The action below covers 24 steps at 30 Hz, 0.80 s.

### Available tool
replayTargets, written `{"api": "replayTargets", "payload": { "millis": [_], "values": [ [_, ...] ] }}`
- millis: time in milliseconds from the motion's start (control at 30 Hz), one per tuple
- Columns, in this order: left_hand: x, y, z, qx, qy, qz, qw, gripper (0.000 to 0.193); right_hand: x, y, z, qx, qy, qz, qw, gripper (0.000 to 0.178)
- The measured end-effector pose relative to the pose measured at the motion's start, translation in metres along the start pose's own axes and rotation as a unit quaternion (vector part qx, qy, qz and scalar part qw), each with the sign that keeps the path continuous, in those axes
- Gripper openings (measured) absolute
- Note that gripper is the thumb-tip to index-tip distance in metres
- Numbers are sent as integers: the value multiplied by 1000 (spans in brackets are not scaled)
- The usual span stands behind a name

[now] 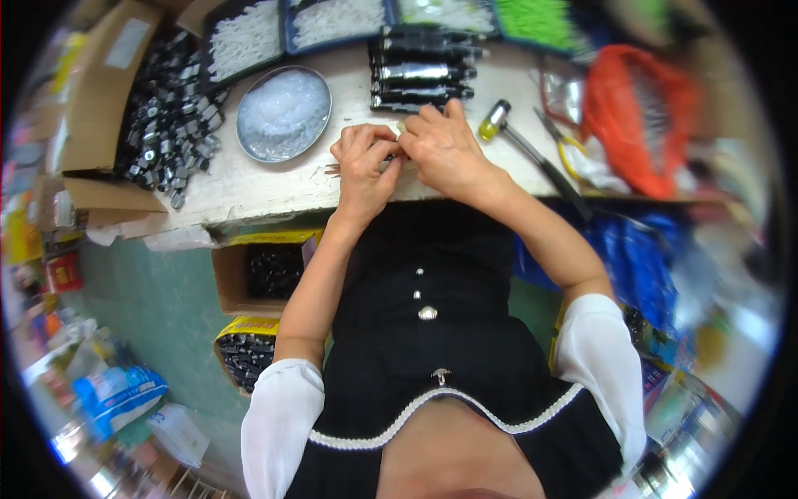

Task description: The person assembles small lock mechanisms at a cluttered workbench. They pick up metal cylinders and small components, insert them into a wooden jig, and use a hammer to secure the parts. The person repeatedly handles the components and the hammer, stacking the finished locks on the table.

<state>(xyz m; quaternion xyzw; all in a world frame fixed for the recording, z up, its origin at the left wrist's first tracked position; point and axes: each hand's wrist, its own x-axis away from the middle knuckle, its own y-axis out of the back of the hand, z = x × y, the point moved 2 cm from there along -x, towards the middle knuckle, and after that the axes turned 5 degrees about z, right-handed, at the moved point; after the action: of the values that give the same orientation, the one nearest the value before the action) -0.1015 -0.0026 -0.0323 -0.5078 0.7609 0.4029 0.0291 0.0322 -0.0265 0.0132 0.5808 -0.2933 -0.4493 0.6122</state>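
Observation:
Close together over the table's near edge, my left hand (366, 166) and my right hand (446, 152) meet at the fingertips. Both have bent, pinched fingers. A small dark piece shows between the left fingers, too covered to name. At the right fingertips there is a tiny pale yellowish bit, and what the right fingers hold is mostly hidden. Just beyond the hands lies a stack of black and silver pen-like tubes (420, 75). A round metal dish (325, 116) with a whitish, clear jelly-like mass sits left of my left hand.
A hammer (532, 152) with a yellowish head and scissors (568, 154) lie right of my hands, near a red plastic bag (600, 116). Trays of white and green parts (540, 23) line the back. A cardboard box (104, 100) spills metal-and-black pieces at left; boxes (229, 279) stand below.

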Motion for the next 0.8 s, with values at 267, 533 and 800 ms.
{"api": "replayTargets", "payload": {
  "millis": [267,533,800],
  "values": [
    [-5,2,-4,2,38,30,999,14,38,32,-62,-88,-105,-88,987,4],
    [-14,-1,-2,-54,26,90,994,12,98,72,-110,-99,-201,-132,966,11],
    [-16,1,-1,-66,-20,112,991,12,173,134,-201,170,-304,-173,921,17]
  ]
}}
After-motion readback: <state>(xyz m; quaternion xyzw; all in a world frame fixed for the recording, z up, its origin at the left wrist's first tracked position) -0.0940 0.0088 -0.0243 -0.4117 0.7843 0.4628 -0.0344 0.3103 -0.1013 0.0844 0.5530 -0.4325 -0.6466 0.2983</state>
